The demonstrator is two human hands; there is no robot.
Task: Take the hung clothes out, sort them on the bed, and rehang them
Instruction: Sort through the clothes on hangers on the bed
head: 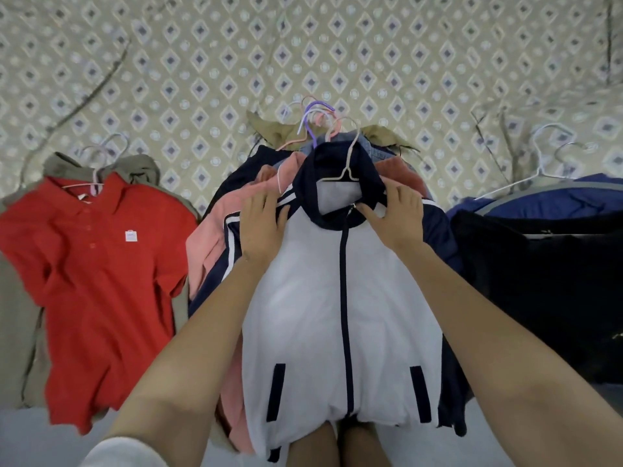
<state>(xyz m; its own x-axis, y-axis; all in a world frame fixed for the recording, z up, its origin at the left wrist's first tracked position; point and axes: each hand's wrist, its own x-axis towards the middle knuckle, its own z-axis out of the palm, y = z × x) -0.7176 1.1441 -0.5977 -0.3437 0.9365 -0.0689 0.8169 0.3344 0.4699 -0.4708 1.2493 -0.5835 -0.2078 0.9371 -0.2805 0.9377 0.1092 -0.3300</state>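
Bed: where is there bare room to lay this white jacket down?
Widest: the bare bedspread beyond the hanger hooks. Narrow strips lie between the red polo and the middle pile, and between that pile and the blue garment. The middle pile is crowded.

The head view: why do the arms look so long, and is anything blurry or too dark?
Head view: the wide-angle lens stretches the forearms and bends the bedspread pattern near the edges; light is soft, no glare; everything slightly blurred; the black garment loses detail.

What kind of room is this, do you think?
Probably a bedroom: clothes on hangers, like the red polo shirt and the white zip jacket, lie in piles on a patterned bedspread.
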